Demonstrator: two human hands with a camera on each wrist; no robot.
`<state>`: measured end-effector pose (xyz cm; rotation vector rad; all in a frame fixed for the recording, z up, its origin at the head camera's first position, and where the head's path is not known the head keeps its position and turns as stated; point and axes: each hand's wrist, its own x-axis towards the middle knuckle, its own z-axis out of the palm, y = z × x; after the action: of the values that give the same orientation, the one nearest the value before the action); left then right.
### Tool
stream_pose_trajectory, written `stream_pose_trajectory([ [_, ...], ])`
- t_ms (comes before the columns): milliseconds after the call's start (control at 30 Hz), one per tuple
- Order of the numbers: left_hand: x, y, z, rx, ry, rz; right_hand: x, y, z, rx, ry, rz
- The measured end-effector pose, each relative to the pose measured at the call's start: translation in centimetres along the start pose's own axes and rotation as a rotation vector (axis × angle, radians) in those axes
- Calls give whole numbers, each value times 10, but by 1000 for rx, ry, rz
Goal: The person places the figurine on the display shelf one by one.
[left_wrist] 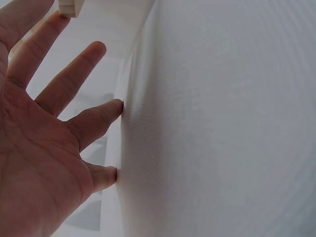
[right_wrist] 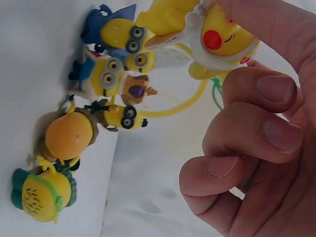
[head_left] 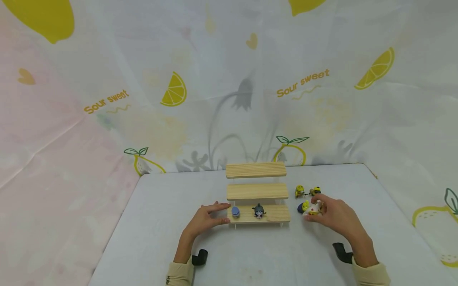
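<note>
My right hand point(head_left: 338, 216) pinches a small yellow figurine point(right_wrist: 217, 37) with a white hood and red cheeks, close above the right side of the table. Several minion figurines point(right_wrist: 113, 71) stand beyond it in the right wrist view. My left hand point(head_left: 204, 217) has its fingers spread, with index finger and thumb touching the left end of the bottom board of a three-tier wooden display shelf point(head_left: 279, 214). In the left wrist view, a fingertip meets the board's end point(left_wrist: 69, 7). A blue-topped figurine point(head_left: 235, 211) and a dark grey-hatted figurine point(head_left: 259, 211) stand on that board.
The shelf's middle board point(head_left: 257, 191) and top board point(head_left: 255, 170) rise behind the bottom one. Two yellow figurines point(head_left: 299, 191) point(head_left: 315, 191) stand behind my right hand. The white table point(head_left: 161, 198) ends at a lemon-printed cloth backdrop point(head_left: 229, 79).
</note>
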<state>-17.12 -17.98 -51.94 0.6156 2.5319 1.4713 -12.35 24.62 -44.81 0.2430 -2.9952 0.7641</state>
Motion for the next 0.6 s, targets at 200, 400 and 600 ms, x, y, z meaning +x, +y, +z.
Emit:
stream_pose_trajectory([
  [200,0,1,0,-3,-2,8,2,-6,0,-1,58,-42],
  [400,-1,0,0,0,6,10,5,-17,1,21,114,-77],
  [600,0,-2,0,9,9,5,8,-27,2,33,132,-98],
])
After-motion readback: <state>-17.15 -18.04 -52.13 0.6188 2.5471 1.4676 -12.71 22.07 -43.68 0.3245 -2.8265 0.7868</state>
